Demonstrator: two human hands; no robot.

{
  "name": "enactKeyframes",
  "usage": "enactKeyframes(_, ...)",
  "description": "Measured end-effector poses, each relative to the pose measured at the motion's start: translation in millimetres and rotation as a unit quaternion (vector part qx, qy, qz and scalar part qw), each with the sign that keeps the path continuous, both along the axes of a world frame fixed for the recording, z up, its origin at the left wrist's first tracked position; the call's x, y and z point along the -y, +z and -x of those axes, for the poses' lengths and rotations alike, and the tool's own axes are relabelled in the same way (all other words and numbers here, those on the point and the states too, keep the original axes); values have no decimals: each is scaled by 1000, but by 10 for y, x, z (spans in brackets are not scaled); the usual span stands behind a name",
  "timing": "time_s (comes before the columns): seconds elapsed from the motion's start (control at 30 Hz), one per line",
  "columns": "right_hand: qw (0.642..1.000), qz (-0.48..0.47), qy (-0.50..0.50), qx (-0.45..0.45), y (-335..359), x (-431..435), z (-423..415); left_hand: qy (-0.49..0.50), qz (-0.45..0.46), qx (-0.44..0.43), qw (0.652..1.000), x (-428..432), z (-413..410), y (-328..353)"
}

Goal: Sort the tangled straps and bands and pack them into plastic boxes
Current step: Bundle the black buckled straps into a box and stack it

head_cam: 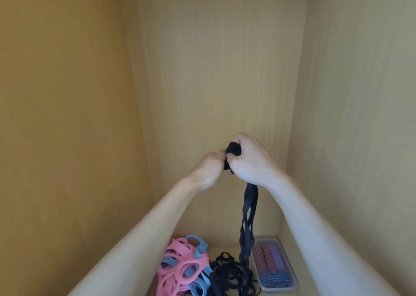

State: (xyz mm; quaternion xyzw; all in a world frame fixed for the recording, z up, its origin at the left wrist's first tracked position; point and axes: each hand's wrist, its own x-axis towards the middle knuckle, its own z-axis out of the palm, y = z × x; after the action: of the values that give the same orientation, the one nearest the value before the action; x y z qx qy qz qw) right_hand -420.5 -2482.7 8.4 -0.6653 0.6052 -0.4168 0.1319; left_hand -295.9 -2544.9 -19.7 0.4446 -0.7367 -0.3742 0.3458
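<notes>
Both my hands are raised in front of the wooden back wall, close together. My right hand (249,160) grips the bunched top of a black strap (248,219), and my left hand (209,168) pinches the same bunch from the left. The strap hangs down in loops to a heap of tangled black bands (227,271) on the shelf floor. Left of that heap lies a tangle of pink bands (180,266) mixed with blue bands (198,246). A clear plastic box (290,262) at the lower right holds red, purple and blue straps.
I am looking into a wooden cabinet compartment with a left wall (67,115), a back wall (213,70) and a right wall (360,115). The plastic box stands against the right wall on the shelf floor.
</notes>
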Motion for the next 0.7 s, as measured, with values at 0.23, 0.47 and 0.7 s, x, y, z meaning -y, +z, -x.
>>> enactKeyframes(0.23, 984, 100, -95, -110, -76, 59, 35, -2, 56, 53, 997, 48, -105, -149)
enactKeyframes(0.47, 957, 185, -149, -169, -232, -37, -228, 108, 98, 6, 989, -43, -34, -70)
enactKeyframes(0.7, 978, 24, 59, 197, -468, 0, -227, 54, -38, -205, 977, -128, -125, 62)
